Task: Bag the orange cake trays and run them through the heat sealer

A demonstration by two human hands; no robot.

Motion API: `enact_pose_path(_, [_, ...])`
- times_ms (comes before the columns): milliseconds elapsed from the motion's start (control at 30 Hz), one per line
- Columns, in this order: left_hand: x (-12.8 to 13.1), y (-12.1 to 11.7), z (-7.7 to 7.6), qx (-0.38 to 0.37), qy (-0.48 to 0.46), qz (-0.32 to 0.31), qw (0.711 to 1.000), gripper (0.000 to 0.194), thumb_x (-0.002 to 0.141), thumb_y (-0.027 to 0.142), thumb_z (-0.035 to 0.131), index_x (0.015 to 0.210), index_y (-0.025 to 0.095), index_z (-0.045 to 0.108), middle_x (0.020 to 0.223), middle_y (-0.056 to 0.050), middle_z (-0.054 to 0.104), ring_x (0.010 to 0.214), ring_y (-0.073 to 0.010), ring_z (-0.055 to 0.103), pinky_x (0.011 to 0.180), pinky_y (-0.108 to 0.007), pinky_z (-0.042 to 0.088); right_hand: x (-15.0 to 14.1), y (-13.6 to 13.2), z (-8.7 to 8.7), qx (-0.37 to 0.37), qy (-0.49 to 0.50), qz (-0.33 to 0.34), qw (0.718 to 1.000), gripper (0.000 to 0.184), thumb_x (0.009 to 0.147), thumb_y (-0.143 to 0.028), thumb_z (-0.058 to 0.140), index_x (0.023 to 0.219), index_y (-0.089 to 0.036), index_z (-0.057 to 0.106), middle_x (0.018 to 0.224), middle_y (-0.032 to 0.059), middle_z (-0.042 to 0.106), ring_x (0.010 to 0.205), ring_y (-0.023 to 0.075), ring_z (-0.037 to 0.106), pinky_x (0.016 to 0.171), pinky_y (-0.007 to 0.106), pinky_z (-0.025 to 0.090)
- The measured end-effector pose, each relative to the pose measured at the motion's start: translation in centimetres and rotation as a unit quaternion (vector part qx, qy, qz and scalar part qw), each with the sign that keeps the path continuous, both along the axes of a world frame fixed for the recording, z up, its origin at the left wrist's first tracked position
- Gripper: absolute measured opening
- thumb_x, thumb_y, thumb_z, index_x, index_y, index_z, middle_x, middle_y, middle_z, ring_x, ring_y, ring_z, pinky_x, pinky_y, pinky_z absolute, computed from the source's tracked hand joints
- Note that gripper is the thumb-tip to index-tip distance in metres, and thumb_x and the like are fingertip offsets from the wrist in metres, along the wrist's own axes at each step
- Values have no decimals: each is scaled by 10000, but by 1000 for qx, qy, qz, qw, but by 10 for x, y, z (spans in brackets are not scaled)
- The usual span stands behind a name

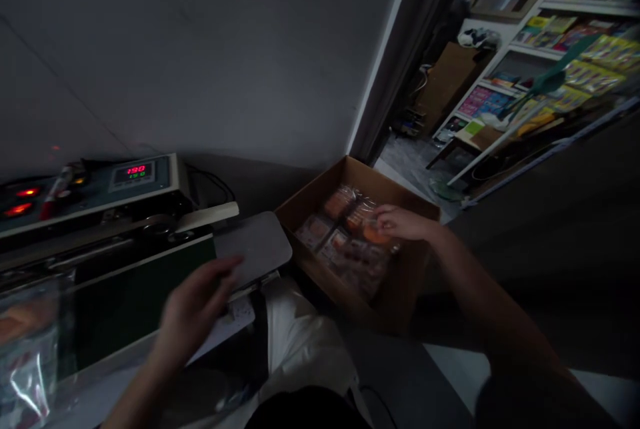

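Head cam: R hand [406, 223], fingers together AFAICT (blur), over wrapped packs [341, 202]; box [321, 278] sits by metal plate [263, 242] for easy reach. L hand [191, 305], fingers apart, nr plate.

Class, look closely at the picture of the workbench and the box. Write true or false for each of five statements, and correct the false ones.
1. The right hand is over the open cardboard box. True.
2. The left hand is inside the cardboard box. False: it is beside the box, near the grey plate.
3. The display shows red digits above green digits. True.
4. The cardboard box is empty. False: it holds several wrapped packs.
5. White shelves with goods are visible beyond the doorway. True.
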State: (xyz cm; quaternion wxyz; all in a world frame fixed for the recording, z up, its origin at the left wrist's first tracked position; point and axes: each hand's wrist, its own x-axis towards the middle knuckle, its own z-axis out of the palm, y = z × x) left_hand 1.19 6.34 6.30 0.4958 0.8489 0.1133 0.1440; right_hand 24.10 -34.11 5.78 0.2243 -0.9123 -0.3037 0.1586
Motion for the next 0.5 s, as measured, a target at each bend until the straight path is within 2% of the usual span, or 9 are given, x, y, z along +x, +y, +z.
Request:
enact_pose_path(67, [40, -41, 20, -41, -55, -123, 990, 589, 618, 410, 864, 1169, 272, 709, 1273, -86, 677, 1220, -323, 590, 1086, -409, 423, -16, 21, 56, 115, -45, 68, 990, 88, 759, -287, 721, 683, -244, 725, 1251, 65, 650, 1169, 260, 584, 1049, 446, 447])
enact_pose_path(100, [60, -59, 31, -52, -94, -177, 978, 742, 545, 365, 914, 1237, 257, 668, 1386, -106, 599, 1344, -344, 482, 1150, -433, 346, -25, 36, 84, 159, -60, 89, 981, 115, 769, -306, 729, 668, -251, 718, 1267, 48, 641, 1213, 265, 561, 1098, 477, 404])
enact_pose_path(167, [92, -82, 52, -76, -159, -238, 955, 960, 414, 316, 966, 1301, 220, 609, 1493, -138, 485, 1447, -388, 317, 1182, -486, 276, -43, 70, 135, 221, -67, 130, 964, 105, 761, -324, 761, 682, -269, 719, 1228, 14, 657, 1278, 273, 521, 1164, 522, 325])
enact_pose_path(233, [110, -86, 67, -127, -191, -245, 942, 925, 438, 290, 956, 1289, 207, 602, 1429, -142, 544, 1389, -391, 406, 1138, -481, 344, -53, 103, 166, 281, -55, 158, 945, 87, 749, -351, 788, 744, -288, 728, 1199, -7, 667, 1306, 286, 507, 1167, 544, 324])
enact_pose_path(267, [112, -81, 71, -161, -193, -231, 940, 823, 489, 283, 938, 1245, 204, 622, 1340, -129, 613, 1302, -370, 507, 1082, -453, 411, -54, 118, 171, 318, -45, 153, 935, 100, 757, -367, 786, 804, -297, 733, 1215, -8, 660, 1319, 292, 500, 1156, 544, 345])
enact_pose_path(300, [111, -73, 72, -199, -184, -204, 941, 696, 541, 276, 915, 1179, 201, 646, 1222, -108, 675, 1179, -334, 601, 1002, -413, 474, -52, 132, 169, 360, -35, 134, 923, 140, 777, -386, 774, 885, -306, 733, 1252, -4, 643, 1335, 295, 487, 1143, 536, 369])
enact_pose_path(367, [97, -49, 67, -269, -143, -120, 945, 460, 608, 286, 880, 1006, 188, 672, 964, -63, 732, 896, -250, 687, 797, -327, 540, -45, 161, 145, 450, -5, 70, 890, 290, 827, -424, 727, 1097, -324, 687, 1336, 20, 598, 1357, 288, 467, 1117, 505, 413])
enact_pose_path(433, [76, -23, 52, -324, -90, -29, 941, 373, 622, 324, 873, 891, 172, 664, 799, -37, 722, 698, -189, 667, 645, -273, 526, -41, 193, 101, 514, 70, 21, 854, 496, 859, -474, 681, 1320, -343, 552, 1375, 51, 574, 1333, 272, 497, 1084, 480, 455])
enact_pose_path(500, [56, -1, 32, -359, -55, 29, 931, 380, 618, 343, 876, 877, 154, 672, 781, -45, 726, 653, -167, 655, 622, -258, 521, -47, 229, 49, 526, 200, 27, 826, 702, 860, -525, 656, 1474, -358, 358, 1359, 69, 590, 1240, 261, 582, 1031, 485, 502])
